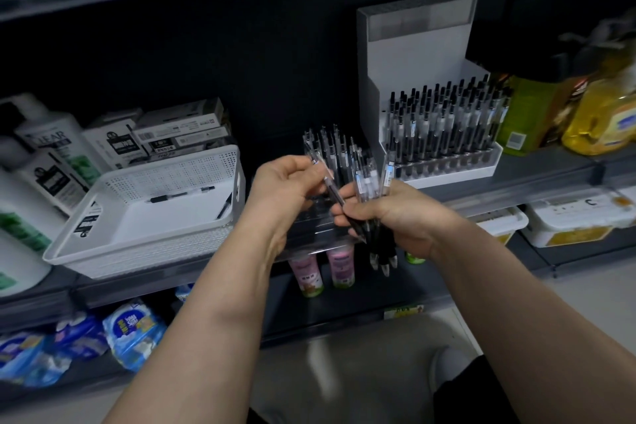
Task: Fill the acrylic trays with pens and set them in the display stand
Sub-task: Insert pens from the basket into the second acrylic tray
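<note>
My right hand (395, 217) grips a bundle of black-grip clear pens (370, 182), tips pointing down. My left hand (287, 182) pinches a single pen (334, 194) at its upper end, drawing it from the bundle. Behind both hands a clear acrylic tray (309, 234) sits on the shelf edge with several pens standing in its far rows (330, 144). The white display stand (444, 134) at the back right holds a tray full of upright pens.
A white perforated basket (165, 189) on the left holds two loose pens (182, 194). White bottles and boxes stand behind it. Yellow and green bottles (599, 117) crowd the right. Pink cups (306, 274) and blue packs (134, 330) sit on the lower shelf.
</note>
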